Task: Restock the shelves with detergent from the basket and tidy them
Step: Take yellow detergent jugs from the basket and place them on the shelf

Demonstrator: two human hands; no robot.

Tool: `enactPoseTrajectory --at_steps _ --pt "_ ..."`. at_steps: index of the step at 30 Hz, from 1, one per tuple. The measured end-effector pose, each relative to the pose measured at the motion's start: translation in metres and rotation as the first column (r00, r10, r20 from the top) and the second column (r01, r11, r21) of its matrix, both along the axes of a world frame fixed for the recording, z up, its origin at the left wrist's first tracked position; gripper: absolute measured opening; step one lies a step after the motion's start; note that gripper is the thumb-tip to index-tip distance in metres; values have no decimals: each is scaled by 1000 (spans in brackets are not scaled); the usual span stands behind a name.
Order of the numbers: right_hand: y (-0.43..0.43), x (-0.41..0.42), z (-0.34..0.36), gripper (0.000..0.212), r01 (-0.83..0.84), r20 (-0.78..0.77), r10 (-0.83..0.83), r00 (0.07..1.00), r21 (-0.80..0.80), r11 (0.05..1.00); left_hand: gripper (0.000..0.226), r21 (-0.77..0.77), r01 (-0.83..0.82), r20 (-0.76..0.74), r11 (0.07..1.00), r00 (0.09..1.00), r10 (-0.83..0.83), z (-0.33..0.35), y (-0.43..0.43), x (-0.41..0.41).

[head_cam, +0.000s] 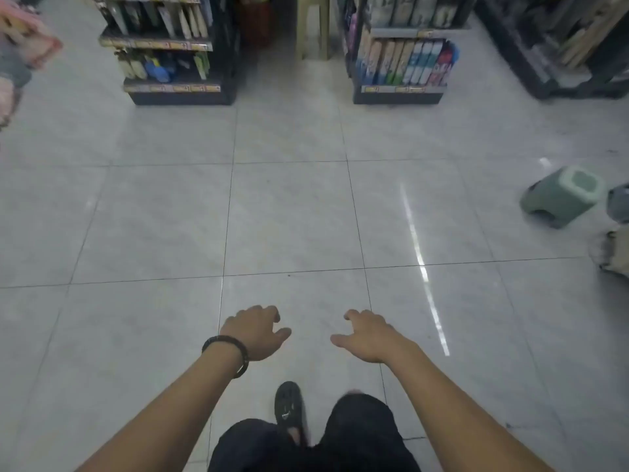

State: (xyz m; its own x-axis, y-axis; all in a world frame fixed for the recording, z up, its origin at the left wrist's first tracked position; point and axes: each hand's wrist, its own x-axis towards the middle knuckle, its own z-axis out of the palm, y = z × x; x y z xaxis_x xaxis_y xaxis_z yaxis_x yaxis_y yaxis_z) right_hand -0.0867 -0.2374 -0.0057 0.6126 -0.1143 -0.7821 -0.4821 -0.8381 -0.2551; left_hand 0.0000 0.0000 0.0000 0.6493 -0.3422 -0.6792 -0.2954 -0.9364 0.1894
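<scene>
Both hands are hanging out front over the tiled floor, and neither is carrying anything. The left hand, with a dark bracelet at the wrist, is drooping with fingers loosely curled. The right hand is doing the same, thumb out and grasping nothing. One dark shoe is showing ahead of the knees, so this looks like a walking leg between pickups.

No basket and no detergent are showing anywhere in view. Two shelf units are standing at the far edge of the floor, the left shelf unit and the right shelf unit. Their goods are too blurred to name. A green plastic bin is lying tipped near the right edge.

Next move, by my reckoning: finding that basket, then getting a firm grip on a detergent pack.
</scene>
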Motion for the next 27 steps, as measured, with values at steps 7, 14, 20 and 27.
enactPoseTrajectory --at_steps 7,14,20,27 --pt "-52 130 -13 87 37 28 -38 999 38 999 52 -42 -93 -40 995 995 92 -12 -40 139" --pt "-129 283 -18 85 -15 8 15 1000 67 998 51 8 -145 -43 989 988 146 3 -112 278" --pt "-187 413 -14 86 -59 7 59 998 49 997 48 -36 -213 -9 976 977 213 16 -160 397" --pt "-223 570 -20 85 -82 5 82 997 40 996 42 -133 -311 -90 941 949 301 5 -186 548"
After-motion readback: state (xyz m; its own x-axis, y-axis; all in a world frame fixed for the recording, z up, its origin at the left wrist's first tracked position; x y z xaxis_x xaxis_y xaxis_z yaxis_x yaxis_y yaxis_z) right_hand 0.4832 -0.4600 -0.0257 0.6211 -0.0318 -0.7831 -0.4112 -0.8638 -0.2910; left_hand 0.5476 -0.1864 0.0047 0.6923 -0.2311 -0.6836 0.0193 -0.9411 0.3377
